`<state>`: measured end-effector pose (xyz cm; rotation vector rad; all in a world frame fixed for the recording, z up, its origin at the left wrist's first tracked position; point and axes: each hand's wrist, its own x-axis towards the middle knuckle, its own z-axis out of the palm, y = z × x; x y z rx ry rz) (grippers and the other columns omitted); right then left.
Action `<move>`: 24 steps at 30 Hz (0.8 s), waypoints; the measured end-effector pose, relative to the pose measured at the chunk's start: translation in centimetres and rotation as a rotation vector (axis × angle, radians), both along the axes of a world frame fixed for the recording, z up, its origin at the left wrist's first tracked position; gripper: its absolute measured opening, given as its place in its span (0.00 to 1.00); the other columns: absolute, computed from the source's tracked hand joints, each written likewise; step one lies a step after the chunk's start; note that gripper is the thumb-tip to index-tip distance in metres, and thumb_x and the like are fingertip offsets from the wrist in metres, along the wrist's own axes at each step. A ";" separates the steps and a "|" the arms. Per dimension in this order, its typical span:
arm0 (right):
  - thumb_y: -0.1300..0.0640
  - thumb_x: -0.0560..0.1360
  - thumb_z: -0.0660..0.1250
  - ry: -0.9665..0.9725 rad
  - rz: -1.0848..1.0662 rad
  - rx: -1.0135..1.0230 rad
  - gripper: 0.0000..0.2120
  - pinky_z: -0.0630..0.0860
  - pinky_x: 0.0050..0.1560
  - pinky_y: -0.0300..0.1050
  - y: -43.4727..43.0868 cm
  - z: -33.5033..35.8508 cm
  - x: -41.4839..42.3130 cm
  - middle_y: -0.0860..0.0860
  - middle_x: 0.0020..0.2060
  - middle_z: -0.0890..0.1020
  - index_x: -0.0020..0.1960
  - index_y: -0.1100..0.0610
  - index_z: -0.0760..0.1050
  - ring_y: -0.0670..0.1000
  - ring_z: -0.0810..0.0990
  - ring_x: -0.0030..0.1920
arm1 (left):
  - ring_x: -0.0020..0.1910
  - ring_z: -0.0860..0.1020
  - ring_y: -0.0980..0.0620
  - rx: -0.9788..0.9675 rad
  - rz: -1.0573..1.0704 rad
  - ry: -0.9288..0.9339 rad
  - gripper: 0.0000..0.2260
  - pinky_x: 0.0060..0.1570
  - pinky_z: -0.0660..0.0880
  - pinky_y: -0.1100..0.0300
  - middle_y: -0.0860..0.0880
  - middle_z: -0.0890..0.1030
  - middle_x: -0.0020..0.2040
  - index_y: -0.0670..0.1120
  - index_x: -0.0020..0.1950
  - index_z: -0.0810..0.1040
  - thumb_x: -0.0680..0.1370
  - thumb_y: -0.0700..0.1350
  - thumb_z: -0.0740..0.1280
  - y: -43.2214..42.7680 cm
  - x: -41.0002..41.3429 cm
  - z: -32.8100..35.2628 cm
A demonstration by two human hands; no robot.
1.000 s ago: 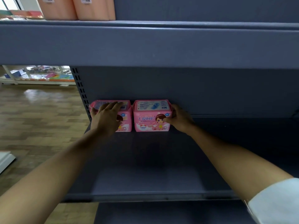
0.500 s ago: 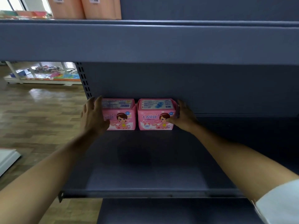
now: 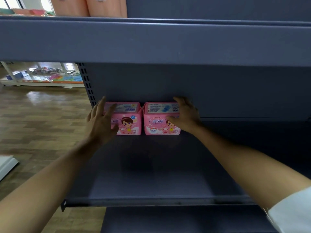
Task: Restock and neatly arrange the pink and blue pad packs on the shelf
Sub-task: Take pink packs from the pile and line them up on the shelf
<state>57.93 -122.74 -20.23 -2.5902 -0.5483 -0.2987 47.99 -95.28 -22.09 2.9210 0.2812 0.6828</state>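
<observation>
Two pink pad packs stand side by side at the back left of the dark grey shelf [image 3: 151, 174]. The left pink pack [image 3: 127, 120] has my left hand [image 3: 101, 121] against its left end, fingers straight and spread over its front corner. My right hand [image 3: 185, 115] rests against the right end of the right pink pack [image 3: 158, 121], thumb lying on the front face and fingers spread over the top corner. A narrow gap separates the packs. No blue pack is in view.
The shelf above [image 3: 151, 41] overhangs close over the packs and carries orange boxes [image 3: 89, 5] at its left. The perforated upright [image 3: 86, 84] marks the shelf's left end. Wooden floor [image 3: 37, 115] and a low display lie to the left.
My left hand has slid off the left pack's front and top to its left end. My right hand's fingers have risen over the right pack's top corner. The view has shifted slightly.
</observation>
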 end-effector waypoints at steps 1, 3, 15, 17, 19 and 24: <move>0.45 0.70 0.72 0.024 -0.002 -0.001 0.41 0.64 0.68 0.59 0.0 0.0 0.0 0.53 0.72 0.62 0.75 0.53 0.55 0.56 0.63 0.70 | 0.76 0.54 0.38 0.027 -0.026 -0.006 0.34 0.70 0.58 0.40 0.40 0.54 0.78 0.47 0.75 0.65 0.71 0.47 0.74 -0.4 0.0 0.2; 0.47 0.68 0.74 0.118 -0.007 0.048 0.46 0.66 0.68 0.61 -0.2 -0.2 0.2 0.54 0.72 0.59 0.76 0.53 0.51 0.57 0.63 0.71 | 0.76 0.55 0.38 0.096 -0.088 -0.027 0.33 0.71 0.57 0.40 0.39 0.56 0.77 0.45 0.74 0.66 0.71 0.45 0.74 -1.1 0.2 0.4; 0.69 0.68 0.73 0.640 0.024 0.668 0.30 0.75 0.53 0.45 -0.6 -2.6 -0.9 0.47 0.51 0.78 0.62 0.51 0.65 0.50 0.77 0.57 | 0.78 0.43 0.48 0.193 -0.321 0.096 0.36 0.75 0.39 0.54 0.46 0.50 0.79 0.43 0.79 0.47 0.78 0.50 0.64 -10.2 2.6 0.0; 0.68 0.68 0.72 0.653 0.018 0.632 0.26 0.75 0.53 0.45 -0.5 -2.9 -0.9 0.47 0.50 0.79 0.60 0.50 0.69 0.48 0.78 0.55 | 0.78 0.47 0.47 0.145 -0.322 0.041 0.35 0.74 0.38 0.55 0.46 0.54 0.79 0.43 0.78 0.51 0.77 0.47 0.66 -10.6 2.6 -0.4; 0.65 0.69 0.73 0.626 -0.038 0.615 0.24 0.76 0.53 0.46 -0.5 -3.1 -0.8 0.48 0.52 0.80 0.61 0.52 0.71 0.49 0.78 0.55 | 0.77 0.52 0.47 0.119 -0.327 -0.016 0.33 0.72 0.38 0.57 0.45 0.58 0.78 0.42 0.78 0.55 0.76 0.44 0.66 -10.7 2.7 -0.8; 0.63 0.68 0.75 0.546 -0.067 0.614 0.26 0.75 0.45 0.39 -1.7 -3.4 -1.1 0.47 0.50 0.79 0.63 0.52 0.70 0.47 0.78 0.52 | 0.68 0.71 0.42 0.101 -0.331 -0.103 0.24 0.71 0.60 0.51 0.42 0.74 0.67 0.40 0.69 0.71 0.74 0.44 0.69 -11.3 2.7 -1.2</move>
